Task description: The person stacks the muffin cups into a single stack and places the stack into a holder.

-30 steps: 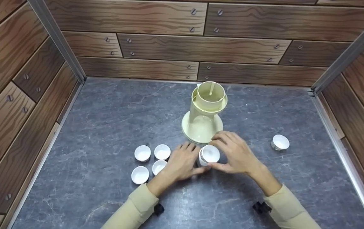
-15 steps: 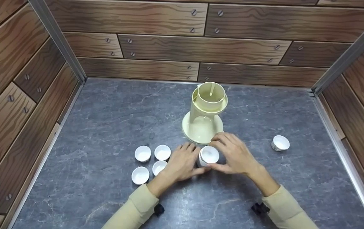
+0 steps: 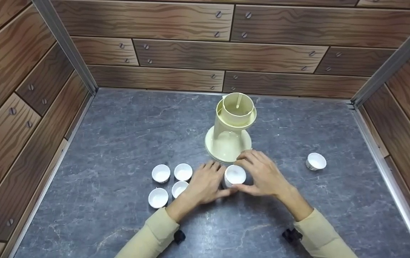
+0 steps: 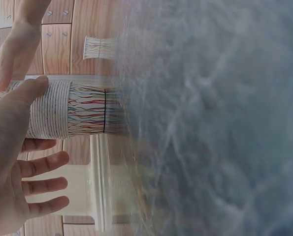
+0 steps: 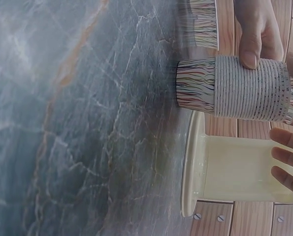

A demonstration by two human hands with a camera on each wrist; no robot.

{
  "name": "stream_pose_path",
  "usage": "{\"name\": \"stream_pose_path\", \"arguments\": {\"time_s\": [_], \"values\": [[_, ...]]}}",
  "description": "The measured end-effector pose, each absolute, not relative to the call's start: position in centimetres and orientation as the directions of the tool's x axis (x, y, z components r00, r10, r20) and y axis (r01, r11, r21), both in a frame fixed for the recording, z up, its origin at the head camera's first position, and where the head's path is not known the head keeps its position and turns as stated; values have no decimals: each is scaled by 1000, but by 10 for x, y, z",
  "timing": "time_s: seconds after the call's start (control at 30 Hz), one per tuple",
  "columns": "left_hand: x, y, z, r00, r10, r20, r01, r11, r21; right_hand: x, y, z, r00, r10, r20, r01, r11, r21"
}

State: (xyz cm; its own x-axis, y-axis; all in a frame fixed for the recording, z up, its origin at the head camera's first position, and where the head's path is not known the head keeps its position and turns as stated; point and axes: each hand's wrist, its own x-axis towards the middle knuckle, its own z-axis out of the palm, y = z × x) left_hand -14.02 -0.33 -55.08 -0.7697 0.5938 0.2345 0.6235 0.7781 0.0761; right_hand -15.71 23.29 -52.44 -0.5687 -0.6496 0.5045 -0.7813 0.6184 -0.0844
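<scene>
A stack of paper cups [image 5: 247,91] with rolled white rims and a coloured squiggle pattern stands upright on the table between both hands. My left hand [image 3: 205,182] holds the stack from the left side. In the left wrist view its thumb [image 4: 35,88] lies along one side, with the lower fingers spread free. My right hand [image 3: 264,175] pinches the topmost cup [image 3: 235,174] between thumb and fingers at the top of the stack. Beside my left hand sit several single cups [image 3: 161,173], mouths up.
Just behind the stack stands a cream-coloured holder [image 3: 228,143] with a round base and an open cylinder [image 3: 238,107] on top. One separate cup [image 3: 315,161] sits at the right. Wood-patterned walls [image 3: 205,53] enclose the marbled grey table [image 3: 137,118].
My right hand and the topmost cup have shifted slightly left and toward me, so the cup now lines up over the stack. My left hand has hardly moved.
</scene>
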Motion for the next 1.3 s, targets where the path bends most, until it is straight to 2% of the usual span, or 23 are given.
{"name": "stream_pose_path", "arguments": {"time_s": [0.3,0.53,1.3], "values": [[-140,-4,-552,-769,593,240,622,780,65,-158,233,-526,-562,-648,514,-788,609,-92],[-141,-4,-552,-769,592,241,623,779,74,-157,233,-527,-594,-646,479,-772,626,-113],[-139,-4,-552,-771,587,246,619,782,72,-157,233,-529,-600,-651,465,-768,631,-108]]}}
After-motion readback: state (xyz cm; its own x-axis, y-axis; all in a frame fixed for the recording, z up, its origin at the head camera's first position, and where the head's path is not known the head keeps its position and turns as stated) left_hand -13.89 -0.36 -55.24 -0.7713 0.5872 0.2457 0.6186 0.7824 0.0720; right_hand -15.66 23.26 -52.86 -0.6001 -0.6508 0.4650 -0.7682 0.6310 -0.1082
